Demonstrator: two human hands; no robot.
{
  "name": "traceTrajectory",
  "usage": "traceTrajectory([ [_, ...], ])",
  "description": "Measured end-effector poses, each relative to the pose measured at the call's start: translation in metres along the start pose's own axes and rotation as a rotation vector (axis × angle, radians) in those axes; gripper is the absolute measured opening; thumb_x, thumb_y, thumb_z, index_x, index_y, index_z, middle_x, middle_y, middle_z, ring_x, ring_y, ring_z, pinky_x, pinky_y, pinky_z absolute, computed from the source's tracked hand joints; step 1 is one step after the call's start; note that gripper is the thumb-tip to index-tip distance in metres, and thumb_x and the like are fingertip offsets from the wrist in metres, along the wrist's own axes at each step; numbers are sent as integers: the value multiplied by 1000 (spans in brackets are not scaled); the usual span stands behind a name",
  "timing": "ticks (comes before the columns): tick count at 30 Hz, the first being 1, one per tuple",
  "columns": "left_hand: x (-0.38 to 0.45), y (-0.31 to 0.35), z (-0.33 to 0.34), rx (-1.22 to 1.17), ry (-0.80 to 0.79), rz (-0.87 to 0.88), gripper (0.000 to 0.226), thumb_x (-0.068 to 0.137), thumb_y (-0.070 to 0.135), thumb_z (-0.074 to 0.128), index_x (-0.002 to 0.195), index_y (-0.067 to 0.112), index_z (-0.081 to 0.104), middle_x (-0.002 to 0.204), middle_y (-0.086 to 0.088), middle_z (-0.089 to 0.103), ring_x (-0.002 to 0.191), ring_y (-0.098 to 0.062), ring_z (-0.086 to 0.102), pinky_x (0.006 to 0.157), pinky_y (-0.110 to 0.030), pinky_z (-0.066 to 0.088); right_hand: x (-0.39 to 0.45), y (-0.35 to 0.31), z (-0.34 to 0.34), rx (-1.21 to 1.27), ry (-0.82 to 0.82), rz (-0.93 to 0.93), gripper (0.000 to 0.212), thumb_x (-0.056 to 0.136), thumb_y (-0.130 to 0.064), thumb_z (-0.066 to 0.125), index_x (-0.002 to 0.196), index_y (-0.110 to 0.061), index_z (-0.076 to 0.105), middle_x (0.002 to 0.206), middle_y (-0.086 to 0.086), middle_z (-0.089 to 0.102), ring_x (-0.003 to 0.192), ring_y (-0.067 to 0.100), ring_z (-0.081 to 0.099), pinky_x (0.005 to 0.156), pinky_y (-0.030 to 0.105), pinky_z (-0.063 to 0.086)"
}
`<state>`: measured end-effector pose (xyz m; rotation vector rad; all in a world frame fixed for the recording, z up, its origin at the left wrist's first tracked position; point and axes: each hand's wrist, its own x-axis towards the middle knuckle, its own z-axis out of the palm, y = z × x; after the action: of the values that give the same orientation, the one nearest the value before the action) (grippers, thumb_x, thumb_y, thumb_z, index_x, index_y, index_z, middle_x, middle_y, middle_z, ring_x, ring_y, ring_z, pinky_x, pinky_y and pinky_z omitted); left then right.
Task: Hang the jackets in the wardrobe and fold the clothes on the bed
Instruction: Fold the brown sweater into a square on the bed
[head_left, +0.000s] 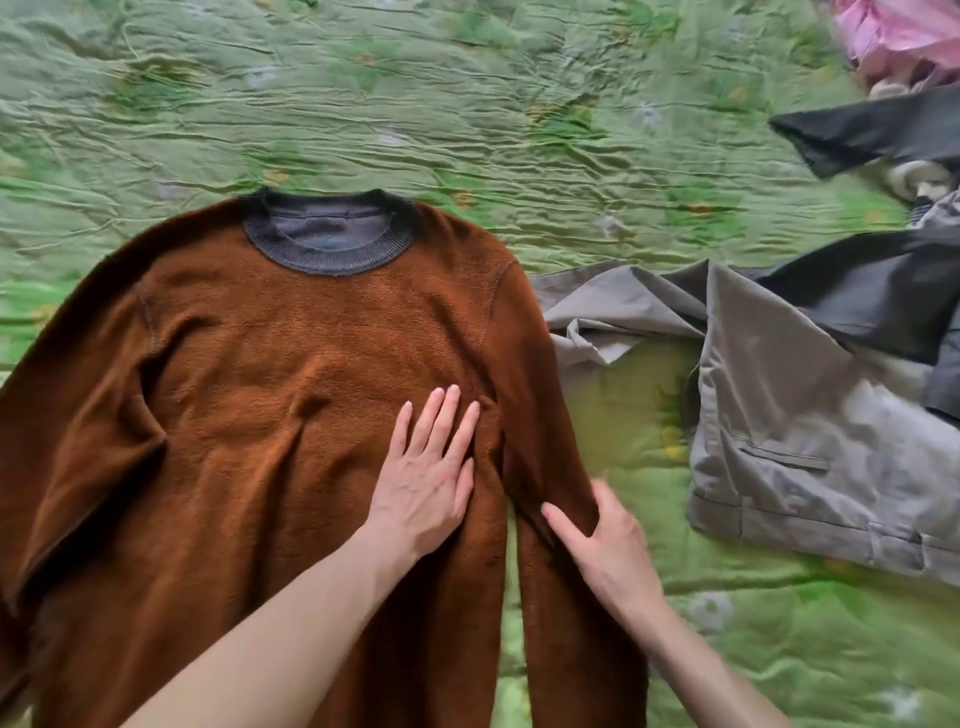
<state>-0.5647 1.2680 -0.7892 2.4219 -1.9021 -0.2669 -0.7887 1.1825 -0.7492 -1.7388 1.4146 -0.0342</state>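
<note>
A brown sweater (270, 395) with a grey collar lies flat, front up, on the green bed cover (467, 114). The left hand (423, 467) rests flat on its chest, fingers spread out. The right hand (605, 540) pinches the sweater's right sleeve. Grey trousers (789, 415) lie just beside the sweater, with a black garment (872, 291) over them.

Hands (423, 483) on brown sweater (249, 364)
</note>
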Motion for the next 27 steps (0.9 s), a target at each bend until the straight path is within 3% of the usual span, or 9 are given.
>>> traceTrajectory([
  [4, 3, 10, -4, -27, 15, -74, 62, 105, 39, 31, 163, 15, 31, 172, -11, 21, 161, -27, 15, 127, -57, 17, 11, -3, -28, 204, -54, 20, 19, 98, -39, 68, 107, -24, 70, 101, -13, 76, 98, 2, 70, 95, 32, 53],
  [6, 9, 12, -9, -47, 42, -89, 60, 104, 37, 33, 158, 13, 39, 169, -11, 30, 159, -28, 23, 125, -58, 21, 12, -4, -50, 273, -100, 36, 17, 96, -34, 72, 102, -19, 71, 94, -6, 78, 90, 8, 71, 86, 27, 55],
  [11, 36, 25, -32, -63, 119, 98, 56, 91, 27, 45, 142, 6, 52, 152, -18, 47, 149, -34, 37, 124, -57, 24, 14, -7, -124, 440, -196, 61, 28, 85, -34, 78, 98, -10, 73, 89, 12, 77, 76, 14, 70, 71, 26, 57],
  [15, 56, 39, -48, -76, 199, 205, 52, 90, 25, 57, 139, 6, 54, 144, -17, 50, 144, -35, 43, 123, -56, 27, 16, 1, -159, 458, -121, 30, 37, 72, -34, 84, 103, -16, 73, 91, 2, 76, 78, 10, 69, 71, 15, 54],
  [18, 69, 49, -51, -15, 180, 298, 67, 84, 28, 66, 146, 8, 50, 149, -17, 48, 149, -36, 38, 124, -57, 26, 11, 19, -157, 55, -252, -40, 86, 63, -44, 97, 138, -45, 53, 116, -14, 67, 103, 2, 66, 93, 18, 50],
  [20, 76, 51, -50, 59, 128, 389, 82, 78, 31, 70, 153, 13, 44, 156, -17, 44, 152, -35, 33, 126, -58, 22, 8, 37, -139, -231, -301, -89, 112, 64, -41, 94, 155, -44, 29, 128, -13, 57, 115, 7, 61, 99, 24, 48],
  [22, 83, 51, -50, 148, 59, 487, 92, 74, 34, 70, 158, 17, 38, 162, -16, 37, 156, -35, 27, 128, -57, 16, 4, 49, -122, -393, -198, -117, 105, 66, -30, 85, 155, -35, 30, 128, -2, 59, 118, 22, 61, 94, 36, 52],
  [24, 88, 52, -49, 233, 13, 553, 93, 73, 36, 71, 158, 19, 39, 165, -15, 35, 156, -35, 26, 128, -57, 13, 0, 53, -115, -400, 47, -123, 82, 67, -18, 81, 141, -27, 49, 117, 4, 67, 109, 32, 66, 84, 40, 54],
  [27, 94, 58, -50, 284, 34, 550, 72, 84, 29, 59, 154, 15, 48, 158, -14, 48, 149, -34, 41, 126, -57, 14, -6, 47, -124, -274, 334, -143, 57, 67, -2, 77, 118, -22, 60, 100, 5, 71, 89, 37, 71, 72, 41, 54],
])
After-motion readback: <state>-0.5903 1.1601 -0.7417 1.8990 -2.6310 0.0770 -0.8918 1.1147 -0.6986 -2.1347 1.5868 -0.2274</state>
